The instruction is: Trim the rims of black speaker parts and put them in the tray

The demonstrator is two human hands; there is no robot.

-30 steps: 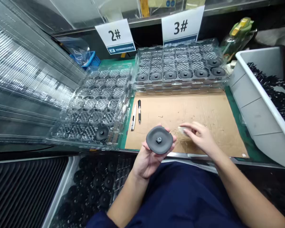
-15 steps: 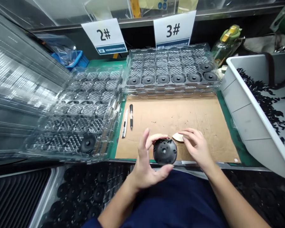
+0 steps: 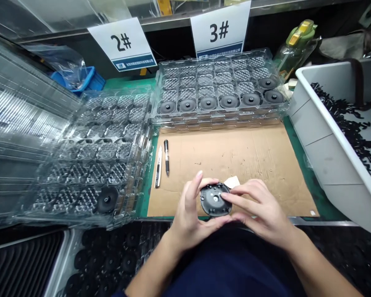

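A round black plastic part (image 3: pixel 214 202), with a pale centre hub and small pegs along its rim, is held over the front of the cardboard. My left hand (image 3: pixel 193 208) grips its left side, fingers behind the top edge and thumb along the bottom. On the opposite side, my right hand (image 3: pixel 259 208) has its thumb at the lower edge and a fingertip on the face. A small whitish piece (image 3: pixel 231 181) shows behind the right fingers; whether it lies on the cardboard or is held is hidden.
A cutter knife (image 3: pixel 158 167) and pen (image 3: pixel 166 159) lie on the cardboard sheet (image 3: pixel 198 144). Clear trays (image 3: pixel 111 150) stand left, others (image 3: pixel 216 111) behind, some pockets holding black round parts. At right, a grey bin (image 3: pixel 324 132) contains small black pieces.
My right hand has moved from the whitish piece onto the black part's right side. The part has turned and tilted in my left hand. The camera view has shifted slightly.
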